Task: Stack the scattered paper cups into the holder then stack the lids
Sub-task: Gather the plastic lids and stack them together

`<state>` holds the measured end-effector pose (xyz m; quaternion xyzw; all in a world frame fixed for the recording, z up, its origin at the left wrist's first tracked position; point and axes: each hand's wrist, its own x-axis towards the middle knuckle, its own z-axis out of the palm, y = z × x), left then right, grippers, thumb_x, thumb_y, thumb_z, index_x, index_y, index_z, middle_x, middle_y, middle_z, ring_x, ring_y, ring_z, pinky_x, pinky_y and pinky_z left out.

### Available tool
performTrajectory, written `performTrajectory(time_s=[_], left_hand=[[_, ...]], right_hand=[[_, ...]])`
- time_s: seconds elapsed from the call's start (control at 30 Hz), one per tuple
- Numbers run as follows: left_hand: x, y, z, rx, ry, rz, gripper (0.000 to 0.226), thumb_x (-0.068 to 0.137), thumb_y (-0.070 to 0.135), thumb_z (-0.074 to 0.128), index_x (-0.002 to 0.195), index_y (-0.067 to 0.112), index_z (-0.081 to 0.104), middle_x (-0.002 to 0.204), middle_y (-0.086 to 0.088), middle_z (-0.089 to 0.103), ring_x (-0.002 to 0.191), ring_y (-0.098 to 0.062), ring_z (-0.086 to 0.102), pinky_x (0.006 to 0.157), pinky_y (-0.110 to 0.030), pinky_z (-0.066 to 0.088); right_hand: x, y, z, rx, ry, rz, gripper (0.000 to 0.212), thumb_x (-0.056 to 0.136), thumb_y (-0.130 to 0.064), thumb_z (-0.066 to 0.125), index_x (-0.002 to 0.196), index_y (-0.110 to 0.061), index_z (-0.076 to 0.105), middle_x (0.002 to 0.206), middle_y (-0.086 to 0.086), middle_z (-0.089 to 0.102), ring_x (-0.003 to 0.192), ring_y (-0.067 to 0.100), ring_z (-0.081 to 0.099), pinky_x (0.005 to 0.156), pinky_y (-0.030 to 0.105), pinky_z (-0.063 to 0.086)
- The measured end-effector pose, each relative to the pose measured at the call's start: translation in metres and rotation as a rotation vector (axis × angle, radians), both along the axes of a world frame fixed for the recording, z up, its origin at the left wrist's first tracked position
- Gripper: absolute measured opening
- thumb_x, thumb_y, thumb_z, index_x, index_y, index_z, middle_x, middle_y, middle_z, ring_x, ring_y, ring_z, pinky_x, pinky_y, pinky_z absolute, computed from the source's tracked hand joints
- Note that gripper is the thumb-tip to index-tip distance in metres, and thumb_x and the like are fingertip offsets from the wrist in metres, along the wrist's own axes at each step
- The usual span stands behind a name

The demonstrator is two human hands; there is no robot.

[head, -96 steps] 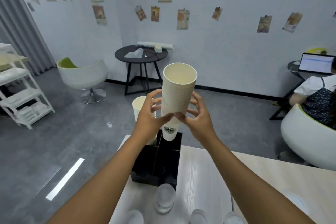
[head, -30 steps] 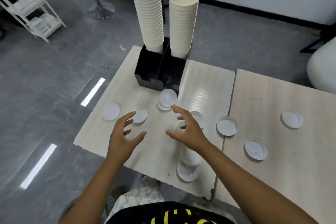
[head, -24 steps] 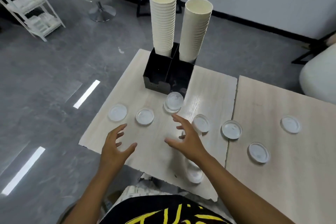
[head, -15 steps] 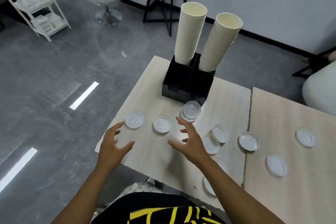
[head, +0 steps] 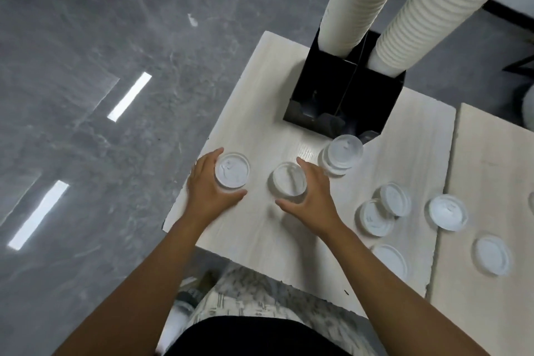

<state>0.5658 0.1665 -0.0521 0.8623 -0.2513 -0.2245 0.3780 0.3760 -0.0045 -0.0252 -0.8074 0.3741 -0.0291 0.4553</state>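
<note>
Both hands have dropped from hovering over the tabletop (head: pixel 260 240) onto two lids, and the view has swung closer, so the cup stacks now loom at the top right.

Cups look finished: two tall stacks (head: pixel 358 6) stand in the back pockets of the black holder (head: pixel 375 107), and no loose cup shows anywhere. Lids are barely begun. A short lid pile (head: pixel 342 157) sits just before the holder; about five more lie scattered to the right, two of them overlapping (head: pixel 384 208), the rest apart, some on the neighbouring board.

Left hand (head: pixel 208 185) reaches forward, forearm stretched out from the body, fingers and thumb curved round the left lid (head: pixel 232 170) from its outer and near edges; the grip is narrow and looks closed on the rim, with the lid flat on the tabletop. Right hand (head: pixel 313 191) mirrors it, cupping the right lid (head: pixel 289 179) from the inner side, index reaching past the far rim and thumb under the near one, so this grip also clasps its lid. Neither lid appears lifted yet.
</note>
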Motion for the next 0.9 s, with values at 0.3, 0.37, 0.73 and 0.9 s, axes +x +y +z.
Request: performTrajectory(time_s=[0.3, 0.37, 0.73, 0.9], left_hand=[[0.011, 0.001, -0.02, -0.014, -0.038, -0.053, 0.101, 0.059, 0.039, 0.1, 0.144, 0.028, 0.047, 0.141, 0.008, 0.05, 0.135, -0.019, 0.045, 0.116, -0.053, 0.036], [0.01, 0.002, -0.02, -0.01, -0.039, -0.056, 0.101, 0.059, 0.04, 0.099, 0.144, 0.029, 0.046, 0.141, 0.007, 0.05, 0.134, -0.018, 0.045, 0.116, -0.052, 0.036], [0.001, 0.007, -0.017, 0.036, -0.06, -0.139, 0.1, 0.063, 0.042, 0.097, 0.147, 0.03, 0.044, 0.144, 0.007, 0.048, 0.133, -0.016, 0.044, 0.11, -0.032, 0.024], [-0.01, 0.007, -0.015, 0.047, -0.058, -0.191, 0.097, 0.064, 0.041, 0.096, 0.146, 0.032, 0.045, 0.14, 0.009, 0.048, 0.129, -0.013, 0.045, 0.106, -0.031, 0.025]], right_hand=[[0.008, -0.004, -0.015, -0.036, 0.03, -0.009, 0.102, 0.073, -0.042, 0.089, 0.156, -0.034, 0.03, 0.15, -0.011, 0.029, 0.133, 0.003, 0.019, 0.113, 0.03, 0.027], [0.006, -0.005, -0.016, -0.023, 0.024, -0.016, 0.102, 0.072, -0.045, 0.088, 0.155, -0.036, 0.03, 0.15, -0.011, 0.029, 0.137, 0.006, 0.021, 0.115, 0.034, 0.028], [0.008, 0.012, -0.019, -0.064, 0.023, 0.041, 0.101, 0.069, -0.055, 0.086, 0.153, -0.035, 0.033, 0.148, -0.012, 0.032, 0.135, 0.014, 0.03, 0.112, 0.033, 0.033], [0.002, 0.02, -0.021, -0.146, 0.055, 0.08, 0.09, 0.071, -0.043, 0.085, 0.148, -0.026, 0.041, 0.143, -0.009, 0.037, 0.129, 0.016, 0.034, 0.109, 0.037, 0.04]])
